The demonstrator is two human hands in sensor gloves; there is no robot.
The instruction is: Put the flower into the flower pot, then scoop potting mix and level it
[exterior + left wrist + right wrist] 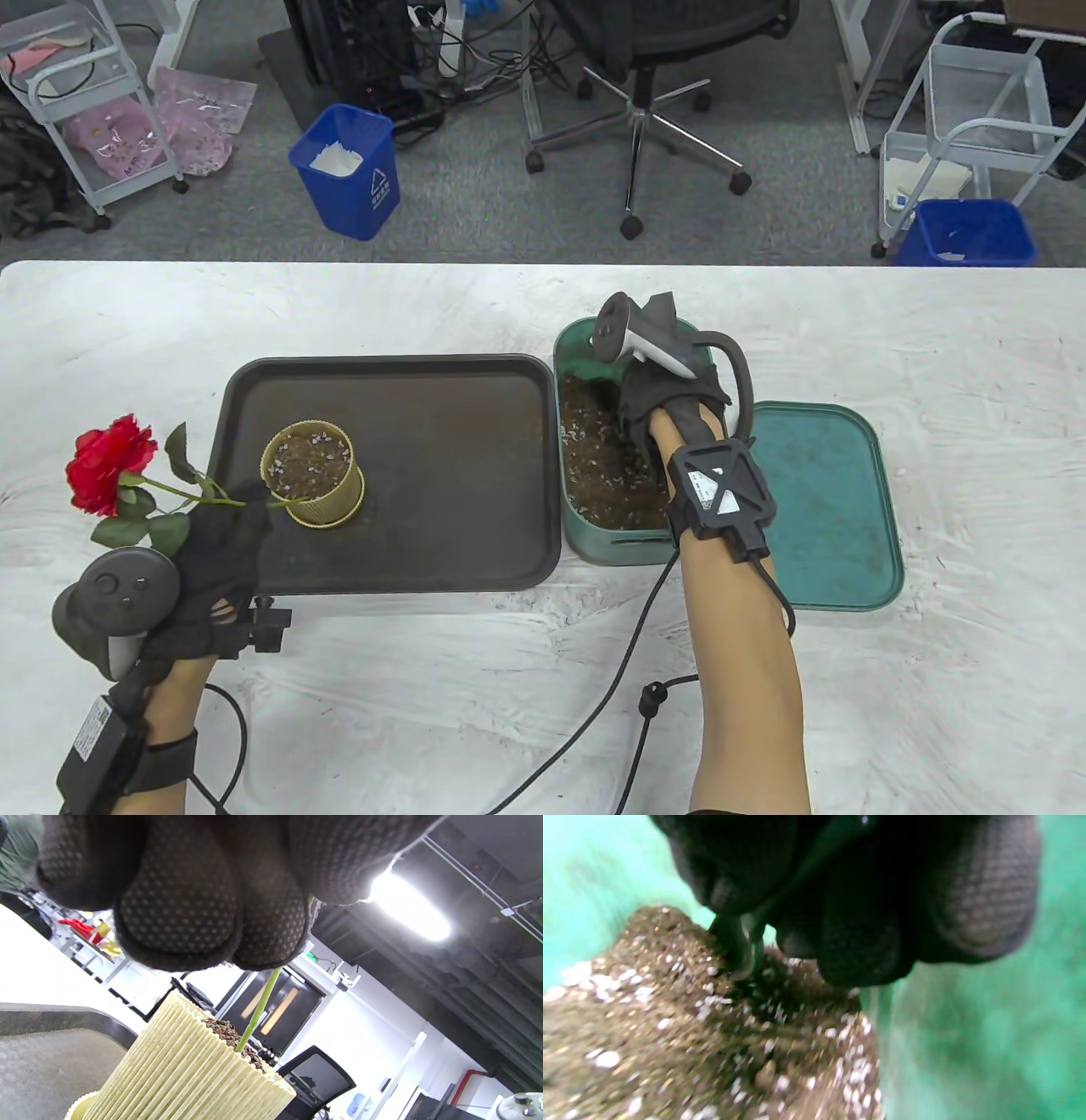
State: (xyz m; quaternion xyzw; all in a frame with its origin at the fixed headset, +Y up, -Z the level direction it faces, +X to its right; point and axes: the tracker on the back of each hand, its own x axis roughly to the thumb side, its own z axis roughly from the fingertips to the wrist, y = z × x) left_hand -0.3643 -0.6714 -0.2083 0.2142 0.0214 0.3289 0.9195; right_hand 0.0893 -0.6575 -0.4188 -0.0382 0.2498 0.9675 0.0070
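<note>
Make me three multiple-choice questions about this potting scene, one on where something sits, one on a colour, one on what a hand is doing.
1. Where does the flower pot stand?
A. on the dark tray
B. on the green lid
C. in the green box

2. What colour is the flower?
A. yellow
B. red
C. white

3. What is the left hand doing?
A. lying flat on the table
B. holding the flower's stem
C. gripping the pot

Answers: 1 A, the pot rests on the dark tray. 2 B, the bloom is red. 3 B, the fingers close round the green stem, its end in the pot's mix.
</note>
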